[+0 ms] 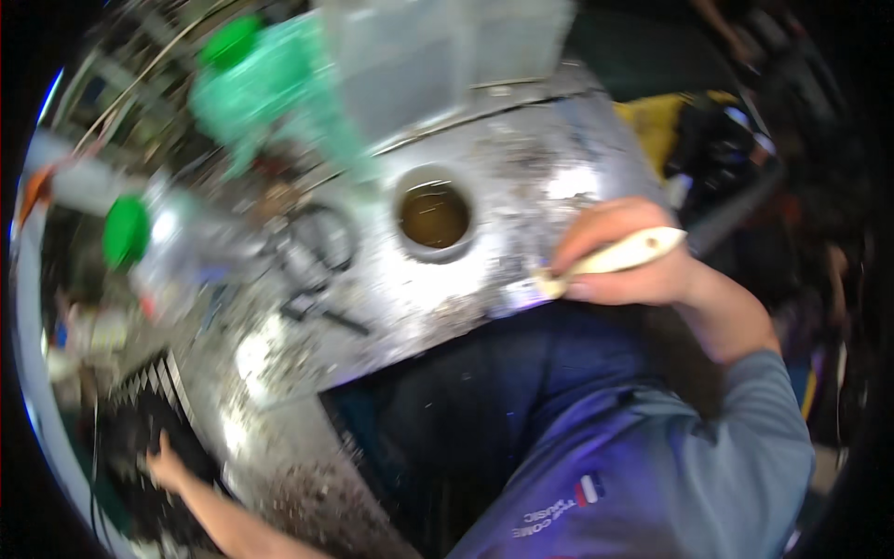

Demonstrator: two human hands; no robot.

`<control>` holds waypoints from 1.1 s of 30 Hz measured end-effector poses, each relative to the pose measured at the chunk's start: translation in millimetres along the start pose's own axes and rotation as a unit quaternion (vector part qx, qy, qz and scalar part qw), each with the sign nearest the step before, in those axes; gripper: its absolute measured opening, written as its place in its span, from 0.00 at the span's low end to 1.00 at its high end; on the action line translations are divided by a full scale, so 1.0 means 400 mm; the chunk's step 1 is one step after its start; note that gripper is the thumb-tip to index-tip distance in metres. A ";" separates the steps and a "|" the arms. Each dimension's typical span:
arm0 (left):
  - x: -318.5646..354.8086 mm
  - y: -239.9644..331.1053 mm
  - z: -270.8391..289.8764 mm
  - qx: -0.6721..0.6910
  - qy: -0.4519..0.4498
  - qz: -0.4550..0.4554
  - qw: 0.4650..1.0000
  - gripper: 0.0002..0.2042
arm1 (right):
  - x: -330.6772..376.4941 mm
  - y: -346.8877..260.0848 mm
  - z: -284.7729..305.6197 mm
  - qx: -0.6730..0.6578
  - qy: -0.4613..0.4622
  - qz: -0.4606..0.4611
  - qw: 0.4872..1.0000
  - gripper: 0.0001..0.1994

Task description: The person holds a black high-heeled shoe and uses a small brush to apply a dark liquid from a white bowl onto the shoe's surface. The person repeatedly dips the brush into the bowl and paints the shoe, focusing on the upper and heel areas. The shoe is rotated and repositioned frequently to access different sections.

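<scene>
A pale, cream-coloured tool handle [626, 252] is gripped in the right hand [633, 265], which is closed around it at about three o'clock in the view, resting against the edge of a worn, scratched metal worktop [503, 186]. The handle juts out past the thumb side toward three o'clock, while its working end is pressed down onto the metal near the fingertips; what kind of tip it carries cannot be told, as it is hidden and blurred. The handle is judged to be stiff and light, likely of wood or plastic, smooth enough to slip if held loosely, so a full wrap near the middle, as shown, appears the sound place to hold it. A round hole [434, 216] in the worktop, with brownish contents inside, lies just toward nine o'clock of the hand and apart from it. Farther toward ten o'clock a dark pair of scissors [317, 256] is seen lying flat on the metal, and beyond it a clear plastic bottle with a green cap [126, 233] lies on its side; a green bottle [270, 88] is seen near eleven o'clock. The left hand [166, 468] is found at about seven o'clock, laid with fingers spread on a dark, zigzag-patterned mat [149, 419], holding nothing that can be made out. The sleeve of the right arm is grey-blue.
</scene>
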State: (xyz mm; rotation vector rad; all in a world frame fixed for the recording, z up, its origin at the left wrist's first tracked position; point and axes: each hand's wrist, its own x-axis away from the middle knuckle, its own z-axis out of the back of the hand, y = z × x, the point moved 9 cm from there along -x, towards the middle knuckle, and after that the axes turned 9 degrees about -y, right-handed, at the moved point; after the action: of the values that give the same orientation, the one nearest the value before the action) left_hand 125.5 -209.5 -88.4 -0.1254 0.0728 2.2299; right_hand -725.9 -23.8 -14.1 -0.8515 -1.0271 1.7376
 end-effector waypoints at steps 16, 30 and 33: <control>0.764 0.217 0.272 0.181 0.135 -0.248 0.942 0.25 | 0.563 0.291 0.613 0.547 0.257 -0.205 0.770 0.14; 1.111 0.338 0.287 0.132 0.055 -0.388 0.911 0.23 | 0.829 0.366 0.940 0.527 0.293 -0.310 0.735 0.23; 1.195 0.423 0.328 0.170 0.007 -0.397 0.902 0.22 | 0.906 0.163 0.975 0.457 0.497 -0.182 0.715 0.27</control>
State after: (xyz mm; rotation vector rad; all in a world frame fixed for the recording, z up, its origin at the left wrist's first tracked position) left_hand -308.7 73.4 -12.3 0.0240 0.3520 1.3711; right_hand -1212.0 193.5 49.9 -0.6662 0.4023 0.9355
